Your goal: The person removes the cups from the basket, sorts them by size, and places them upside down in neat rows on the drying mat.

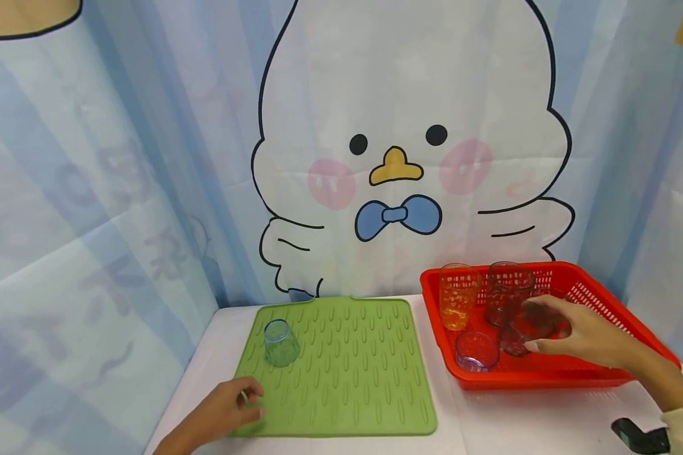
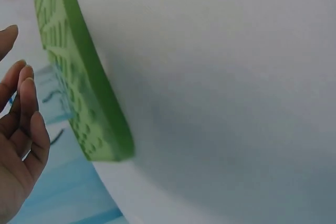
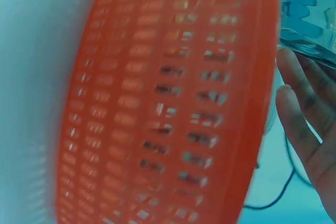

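Observation:
My right hand (image 1: 597, 332) grips a dark see-through glass (image 1: 526, 325), tilted on its side, within the red basket (image 1: 546, 382). In the right wrist view the fingertips (image 3: 286, 95) show just beyond the basket wall, with part of the glass (image 3: 310, 17) above them. Other glasses stand in the basket: an orange one (image 1: 457, 306), a dark one (image 1: 503, 284) and a low clear one (image 1: 477, 357). At the front left corner of the green mat (image 1: 353, 379), my left hand (image 1: 227, 407) hovers with fingers loosely bent, holding nothing. A bluish glass (image 1: 281, 347) sits on the mat's left side.
A white table (image 1: 398, 445) carries the mat and the basket side by side, with a narrow gap between them. Behind hangs a curtain (image 1: 205, 158) with a cartoon bird, and its folds close in both sides. A black object (image 1: 640, 436) shows by the right sleeve.

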A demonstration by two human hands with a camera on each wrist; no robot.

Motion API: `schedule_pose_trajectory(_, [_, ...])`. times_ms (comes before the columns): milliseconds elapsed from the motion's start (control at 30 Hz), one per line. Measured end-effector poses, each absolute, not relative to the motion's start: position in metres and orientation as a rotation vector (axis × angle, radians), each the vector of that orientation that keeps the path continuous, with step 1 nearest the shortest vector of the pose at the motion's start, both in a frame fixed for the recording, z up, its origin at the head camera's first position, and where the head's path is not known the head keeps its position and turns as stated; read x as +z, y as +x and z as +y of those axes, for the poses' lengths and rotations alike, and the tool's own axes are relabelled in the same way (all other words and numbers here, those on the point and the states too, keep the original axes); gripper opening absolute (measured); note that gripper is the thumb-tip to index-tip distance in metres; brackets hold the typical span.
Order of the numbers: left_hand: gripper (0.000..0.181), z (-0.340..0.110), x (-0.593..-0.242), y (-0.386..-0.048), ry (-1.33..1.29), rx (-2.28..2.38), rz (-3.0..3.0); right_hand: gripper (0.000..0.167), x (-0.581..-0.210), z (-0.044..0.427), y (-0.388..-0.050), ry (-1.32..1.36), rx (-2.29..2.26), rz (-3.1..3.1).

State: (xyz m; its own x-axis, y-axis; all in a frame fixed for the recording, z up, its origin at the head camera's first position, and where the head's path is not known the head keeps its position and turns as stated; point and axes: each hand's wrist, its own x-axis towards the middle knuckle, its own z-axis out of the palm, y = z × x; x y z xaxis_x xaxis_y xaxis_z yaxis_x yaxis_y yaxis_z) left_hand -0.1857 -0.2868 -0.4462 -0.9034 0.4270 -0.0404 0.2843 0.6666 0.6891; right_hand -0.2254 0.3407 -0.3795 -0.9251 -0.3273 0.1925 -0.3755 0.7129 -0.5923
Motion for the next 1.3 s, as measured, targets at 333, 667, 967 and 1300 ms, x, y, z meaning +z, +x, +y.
schedule_pose_trajectory(333, [0.034,-0.247,-0.429,-0.180,0.649,1.098,2.693,0.056,-0.365,0.303,-0.210,0.706,0.997,-2.760])
schedule_pose_trajectory(667, [0.036,-0.215,-0.423,-0.172,0.720,1.156,2.760,0.064,-0.361,0.270,-0.195,0.809,0.970,-2.716])
schedule_pose_trajectory(967, [0.039,-0.187,-0.417,-0.161,0.817,1.245,2.741,0.062,-0.366,0.241,-0.186,0.932,0.919,-2.662])
schedule_pose_trajectory(1300, [0.054,-0.152,-0.407,-0.152,0.923,1.292,2.648,0.058,-0.376,0.213,-0.172,0.972,0.880,-2.636])
